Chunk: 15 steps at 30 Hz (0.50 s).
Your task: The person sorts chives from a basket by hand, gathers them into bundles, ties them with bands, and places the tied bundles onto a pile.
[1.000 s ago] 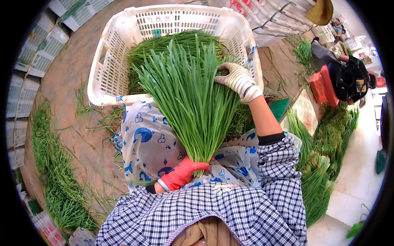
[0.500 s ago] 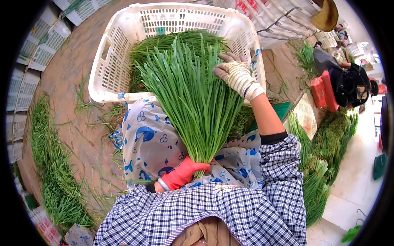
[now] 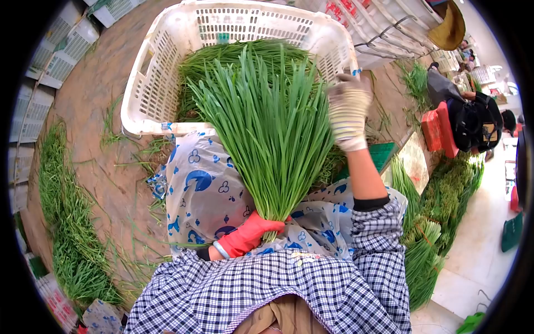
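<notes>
My left hand [image 3: 248, 234], in a red glove, is closed around the stem ends of a bunch of garlic chives [image 3: 270, 133]. The long, flat green leaves fan out upward, over the near rim of a white plastic crate [image 3: 146, 127]. At the right edge of the bunch is my right hand [image 3: 349, 114], in a striped cream glove with greyish fingers. Motion smears its fingers, so their grip is unclear. More green leaves [image 3: 245, 51] lie inside the crate. A clear plastic sheet with blue prints [image 3: 194, 178] covers my lap beneath the bunch.
Loose greens [image 3: 78, 239] lie along the floor at left, beside stacked white crates [image 3: 33, 117]. Tied green bunches [image 3: 424, 250] are heaped at right. A red box [image 3: 439, 129] stands by a person in black [image 3: 473, 122]. A straw hat [image 3: 448, 26] hangs at upper right.
My right hand has moved off the leaf tops, to the right and slightly down, to the bunch's side. The left hand keeps its hold on the stems.
</notes>
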### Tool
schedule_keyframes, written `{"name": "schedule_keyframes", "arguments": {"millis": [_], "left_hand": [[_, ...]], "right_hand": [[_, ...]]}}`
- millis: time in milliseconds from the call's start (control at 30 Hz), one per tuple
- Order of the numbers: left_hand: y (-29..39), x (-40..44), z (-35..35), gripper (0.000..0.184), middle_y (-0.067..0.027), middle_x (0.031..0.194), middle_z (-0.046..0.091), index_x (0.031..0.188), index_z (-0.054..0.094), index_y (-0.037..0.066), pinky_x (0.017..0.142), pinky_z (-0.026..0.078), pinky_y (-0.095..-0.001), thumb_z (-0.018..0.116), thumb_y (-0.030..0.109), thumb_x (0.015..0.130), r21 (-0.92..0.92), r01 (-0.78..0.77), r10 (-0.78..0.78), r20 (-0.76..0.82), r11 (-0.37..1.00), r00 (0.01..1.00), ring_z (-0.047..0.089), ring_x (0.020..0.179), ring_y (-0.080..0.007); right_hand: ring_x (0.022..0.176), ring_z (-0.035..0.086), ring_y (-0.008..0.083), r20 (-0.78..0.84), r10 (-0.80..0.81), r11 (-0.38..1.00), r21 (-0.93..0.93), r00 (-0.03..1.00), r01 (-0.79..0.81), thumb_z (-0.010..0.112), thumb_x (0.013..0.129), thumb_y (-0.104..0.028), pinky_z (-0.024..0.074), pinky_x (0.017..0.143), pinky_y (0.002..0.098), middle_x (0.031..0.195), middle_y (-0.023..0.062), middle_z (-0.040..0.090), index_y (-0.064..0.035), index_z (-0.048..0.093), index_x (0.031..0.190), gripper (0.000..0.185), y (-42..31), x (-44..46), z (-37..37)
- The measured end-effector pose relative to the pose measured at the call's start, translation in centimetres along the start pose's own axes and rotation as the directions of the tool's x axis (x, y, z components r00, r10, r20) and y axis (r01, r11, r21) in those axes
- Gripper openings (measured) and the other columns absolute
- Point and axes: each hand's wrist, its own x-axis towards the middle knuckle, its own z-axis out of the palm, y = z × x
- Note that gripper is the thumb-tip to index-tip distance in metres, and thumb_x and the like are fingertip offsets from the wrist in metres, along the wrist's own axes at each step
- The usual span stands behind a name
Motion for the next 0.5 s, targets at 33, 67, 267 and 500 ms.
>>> {"name": "schedule_keyframes", "arguments": {"millis": [33, 67, 267, 500], "left_hand": [[-0.2, 0.1, -0.1, 0.044, -0.0103, 0.107, 0.067, 0.122, 0.057, 0.0, 0.071, 0.052, -0.03, 0.069, 0.004, 0.08, 0.005, 0.005, -0.005, -0.001, 1.0, 1.0, 0.063, 0.08, -0.0166], [-0.2, 0.0, -0.2, 0.043, -0.0101, 0.106, 0.067, 0.121, 0.058, 0.001, 0.071, 0.052, -0.0299, 0.069, 0.004, 0.08, 0.011, 0.012, -0.012, -0.004, 1.0, 1.0, 0.063, 0.08, -0.0166], [0.3, -0.1, 0.2, 0.043, -0.0099, 0.107, 0.066, 0.121, 0.058, 0.0, 0.071, 0.052, -0.0301, 0.069, 0.004, 0.079, 0.03, 0.032, -0.033, 0.013, 0.999, 0.999, 0.064, 0.082, -0.0169], [0.2, 0.0, 0.3, 0.042, -0.0097, 0.105, 0.067, 0.119, 0.059, 0.0, 0.07, 0.053, -0.0306, 0.068, 0.001, 0.078, 0.04, 0.014, -0.012, -0.042, 0.999, 0.999, 0.064, 0.082, -0.0172]], "right_hand": [[0.091, 0.063, 0.0176, -0.103, 0.16, 0.98, 0.134, 0.982, -0.145, 0.067, 0.084, -0.001, 0.0522, 0.086, 0.0314, 0.101, 0.0098, 0.068, -0.0019, 0.063, 0.083, 0.004, 1.9, 0.4, -0.9], [0.091, 0.063, 0.0159, 0.302, 0.255, 0.876, 0.331, 0.919, -0.352, 0.067, 0.083, 0.001, 0.0525, 0.084, 0.0302, 0.1, 0.0101, 0.069, -0.0001, 0.065, 0.088, 0.006, 1.2, 1.4, -4.4], [0.087, 0.069, 0.018, 0.891, 0.1, 0.961, 0.029, 0.444, -0.275, 0.063, 0.086, -0.01, 0.0542, 0.08, 0.0322, 0.093, 0.0081, 0.073, -0.0061, 0.071, 0.106, 0.022, -4.6, 4.1, -11.6], [0.102, 0.065, 0.0325, 0.815, -0.002, 0.99, -0.079, 0.58, 0.115, 0.063, 0.088, -0.028, 0.0502, 0.091, 0.041, 0.109, 0.0146, 0.069, -0.0132, 0.069, 0.116, 0.032, -4.6, 4.5, 5.6]]}}
